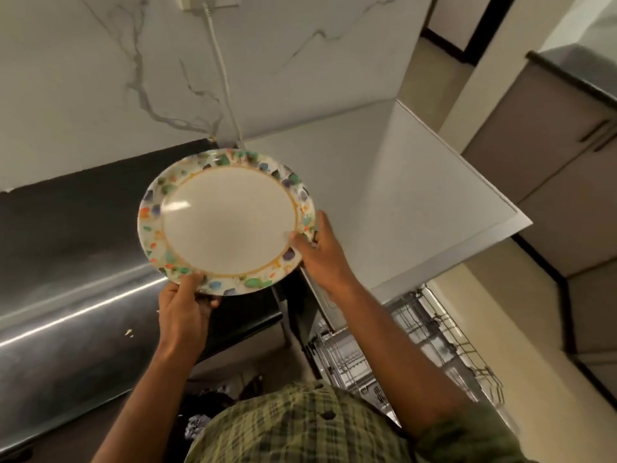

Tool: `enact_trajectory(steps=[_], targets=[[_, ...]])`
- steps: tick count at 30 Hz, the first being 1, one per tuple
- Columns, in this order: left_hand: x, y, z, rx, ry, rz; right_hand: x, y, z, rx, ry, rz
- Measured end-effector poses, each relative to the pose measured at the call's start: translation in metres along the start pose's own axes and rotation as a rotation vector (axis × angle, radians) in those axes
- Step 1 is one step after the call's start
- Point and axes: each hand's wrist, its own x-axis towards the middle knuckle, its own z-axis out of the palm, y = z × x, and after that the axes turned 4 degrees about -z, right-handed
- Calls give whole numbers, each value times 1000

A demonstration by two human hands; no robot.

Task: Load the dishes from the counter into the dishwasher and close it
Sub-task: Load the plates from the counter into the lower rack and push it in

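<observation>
A round white plate (227, 222) with a rim of coloured speckles and an orange ring is held in the air above the counter's right end. My left hand (182, 310) grips its near rim from below, thumb on top. My right hand (322, 252) grips the right rim, thumb on the plate's face. Below and to the right, the dishwasher's wire rack (410, 345) is pulled out; it looks bare where visible. My right forearm hides part of the rack.
A dark steel counter (66, 262) runs along the left with a small crumb near its front. The white top of the dishwasher (417, 182) lies to the right of the plate. A white cable (222, 71) runs down the marble wall. Grey cabinets (551, 145) stand at right.
</observation>
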Motion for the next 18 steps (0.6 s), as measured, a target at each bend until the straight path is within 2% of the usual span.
enact_trajectory(steps=[4, 10, 12, 18], targets=[[3, 0, 36, 106, -207, 51, -5, 0, -70, -79, 277, 26], [-9, -14, 121, 401, -479, 94, -58, 5, -175, -301, 523, 14], [-18, -25, 149, 490, -561, 104, -79, 15, -204, -265, 629, 97], [-45, -65, 213, 647, -876, 20, -157, 61, -277, 57, 884, 287]])
